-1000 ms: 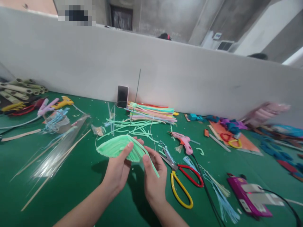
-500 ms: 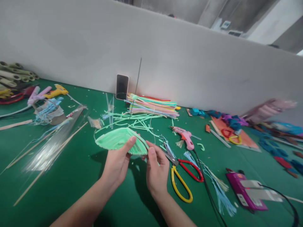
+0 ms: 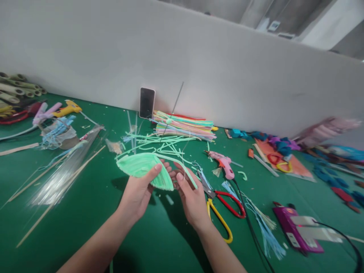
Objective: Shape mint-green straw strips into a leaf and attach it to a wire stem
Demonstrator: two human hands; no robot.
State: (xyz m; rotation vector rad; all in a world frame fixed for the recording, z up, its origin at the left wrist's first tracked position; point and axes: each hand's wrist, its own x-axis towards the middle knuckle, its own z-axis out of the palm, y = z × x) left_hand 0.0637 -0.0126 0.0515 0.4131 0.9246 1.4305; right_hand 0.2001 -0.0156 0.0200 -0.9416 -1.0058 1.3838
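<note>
My left hand (image 3: 138, 191) grips a light green leaf-shaped piece (image 3: 140, 167) made of layered strips, thumb on top, held just above the green table (image 3: 93, 216). My right hand (image 3: 191, 195) pinches the piece's right end, where a loose green strip (image 3: 187, 176) trails off. A thin metal wire (image 3: 174, 107) sticks up behind the hands, tilted right. Cut green strips (image 3: 155, 146) lie scattered just beyond.
Red-and-yellow scissors (image 3: 223, 210) lie right of my right hand, a pink glue gun (image 3: 224, 165) beyond them. A stack of coloured strips (image 3: 184, 127) and a phone (image 3: 147, 103) stand by the white wall. Clear wrap with sticks (image 3: 61, 178) lies left. A purple box (image 3: 297, 231) sits at right.
The green piece has turned so its right end dips lower. My right hand shifted right and a strip now trails from it. The wire leans further to the right.
</note>
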